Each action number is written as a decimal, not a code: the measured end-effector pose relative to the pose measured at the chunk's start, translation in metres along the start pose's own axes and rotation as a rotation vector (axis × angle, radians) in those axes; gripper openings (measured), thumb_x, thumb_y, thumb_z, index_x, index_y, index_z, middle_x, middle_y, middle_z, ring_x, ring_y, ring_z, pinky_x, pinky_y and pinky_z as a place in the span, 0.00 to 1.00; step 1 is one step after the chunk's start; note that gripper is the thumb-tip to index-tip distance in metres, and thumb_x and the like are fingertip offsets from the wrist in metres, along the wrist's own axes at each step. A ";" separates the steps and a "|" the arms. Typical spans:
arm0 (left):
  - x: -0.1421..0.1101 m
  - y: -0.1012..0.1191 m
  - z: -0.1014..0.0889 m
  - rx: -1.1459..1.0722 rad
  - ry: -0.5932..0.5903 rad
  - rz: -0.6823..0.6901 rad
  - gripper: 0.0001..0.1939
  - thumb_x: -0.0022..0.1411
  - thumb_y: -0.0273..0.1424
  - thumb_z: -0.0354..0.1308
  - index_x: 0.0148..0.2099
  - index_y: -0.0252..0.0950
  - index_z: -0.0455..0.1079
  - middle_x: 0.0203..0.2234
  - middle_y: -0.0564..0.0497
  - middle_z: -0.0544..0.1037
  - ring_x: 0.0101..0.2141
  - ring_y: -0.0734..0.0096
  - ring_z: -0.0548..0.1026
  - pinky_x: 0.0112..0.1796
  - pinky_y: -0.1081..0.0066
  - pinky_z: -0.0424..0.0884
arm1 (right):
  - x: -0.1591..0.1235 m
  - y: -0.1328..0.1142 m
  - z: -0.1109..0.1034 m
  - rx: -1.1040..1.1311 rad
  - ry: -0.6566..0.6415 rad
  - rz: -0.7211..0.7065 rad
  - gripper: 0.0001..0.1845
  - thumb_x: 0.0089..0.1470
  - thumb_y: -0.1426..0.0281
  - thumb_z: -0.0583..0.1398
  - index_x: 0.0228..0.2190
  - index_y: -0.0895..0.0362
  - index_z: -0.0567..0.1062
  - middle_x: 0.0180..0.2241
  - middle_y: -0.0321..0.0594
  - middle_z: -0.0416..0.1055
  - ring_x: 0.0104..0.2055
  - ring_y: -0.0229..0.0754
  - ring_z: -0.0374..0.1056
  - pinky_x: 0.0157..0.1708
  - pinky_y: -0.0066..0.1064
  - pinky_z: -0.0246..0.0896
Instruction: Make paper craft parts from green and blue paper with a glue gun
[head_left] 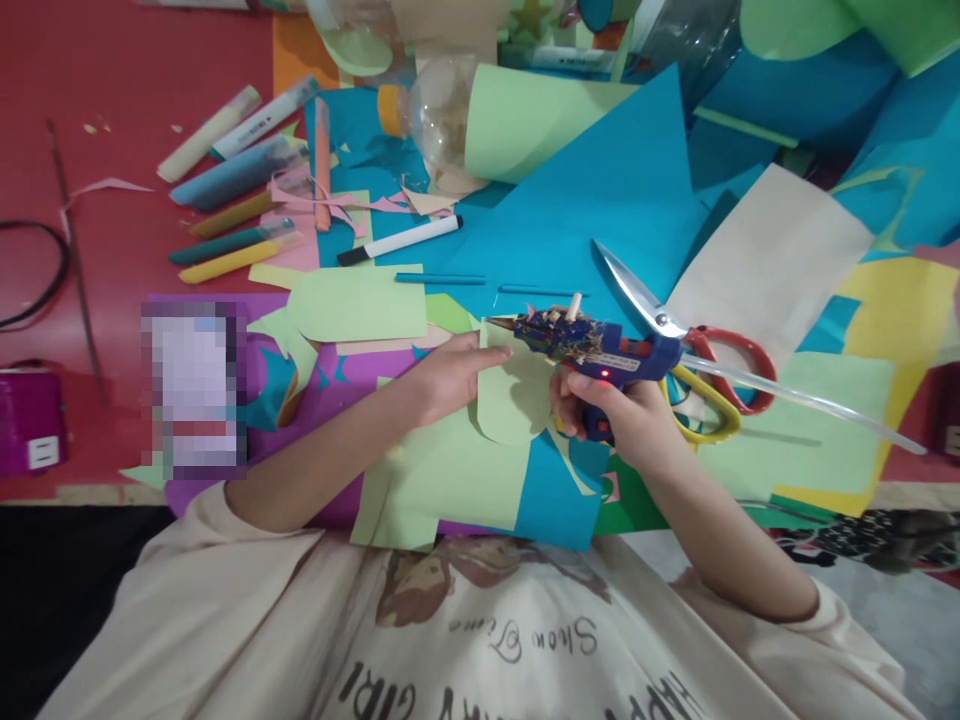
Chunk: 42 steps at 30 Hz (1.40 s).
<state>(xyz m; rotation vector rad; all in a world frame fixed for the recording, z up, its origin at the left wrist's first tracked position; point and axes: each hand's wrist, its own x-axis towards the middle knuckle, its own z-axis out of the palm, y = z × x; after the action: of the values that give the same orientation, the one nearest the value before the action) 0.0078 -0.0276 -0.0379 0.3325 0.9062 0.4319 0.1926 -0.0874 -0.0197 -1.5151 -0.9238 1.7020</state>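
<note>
Broadly, red table (pixel 112 250): its surface shows at left around the black cable (pixel 67 268); the near edge runs close to the person's shirt, and the far side is cut off.
Blue paper (pixel 585 210): spread across the middle; one corner points away from the person, and other sheets cover much of its outline.
Bottle (pixel 439 110): on its side, orange cap toward the left; a green wrap hides its body.
Glue gun (pixel 634 370): over the papers in front of the person, nozzle pointing left, a clear glue stick (pixel 825 402) jutting out behind to the right; debris clusters around the nozzle and masks its shape.
Scissors (pixel 663 321): just beyond the gun, blades toward the far left; the gun covers part of them.
Device (pixel 199 390): at left on the purple sheet's edge, pixelated past reading.
Right hand (pixel 637 415): wrapped around the gun's handle.
Left hand (pixel 450 380): index finger extended near the nozzle, over the rounded green piece; I cannot tell whether the fingers pinch it.
Rounded green piece (pixel 510 405): below the nozzle; whether lifted or lying flat is unclear.
Red light (pixel 604 373): glowing beside the right thumb.
</note>
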 end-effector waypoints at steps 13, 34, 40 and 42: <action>0.001 -0.001 0.000 -0.015 -0.002 0.011 0.04 0.56 0.23 0.61 0.28 0.30 0.72 0.22 0.50 0.78 0.26 0.70 0.77 0.35 0.68 0.70 | -0.002 0.000 -0.003 0.013 -0.001 -0.022 0.14 0.52 0.63 0.61 0.21 0.57 0.71 0.17 0.36 0.69 0.17 0.35 0.62 0.15 0.27 0.57; 0.001 -0.002 -0.001 0.017 -0.015 0.030 0.04 0.53 0.27 0.64 0.29 0.30 0.74 0.23 0.49 0.79 0.27 0.67 0.77 0.36 0.65 0.71 | -0.005 -0.003 -0.005 0.018 0.010 -0.016 0.14 0.53 0.64 0.60 0.20 0.56 0.70 0.15 0.33 0.67 0.16 0.34 0.62 0.15 0.26 0.56; 0.002 -0.002 -0.002 0.013 -0.030 0.043 0.03 0.53 0.27 0.64 0.31 0.31 0.75 0.24 0.48 0.80 0.28 0.65 0.78 0.36 0.65 0.71 | -0.004 -0.003 -0.006 -0.007 0.006 -0.042 0.15 0.53 0.64 0.60 0.18 0.55 0.68 0.14 0.33 0.66 0.15 0.34 0.61 0.14 0.27 0.56; 0.002 -0.002 -0.002 0.007 -0.016 0.044 0.03 0.53 0.26 0.64 0.31 0.31 0.75 0.24 0.48 0.80 0.28 0.65 0.78 0.36 0.65 0.71 | -0.004 -0.004 -0.007 -0.020 0.015 -0.042 0.15 0.53 0.64 0.60 0.17 0.55 0.67 0.14 0.33 0.66 0.15 0.34 0.61 0.14 0.27 0.56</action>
<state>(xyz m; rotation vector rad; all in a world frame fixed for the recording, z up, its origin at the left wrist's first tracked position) 0.0076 -0.0285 -0.0417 0.3629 0.8860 0.4657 0.2002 -0.0887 -0.0150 -1.5094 -0.9612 1.6546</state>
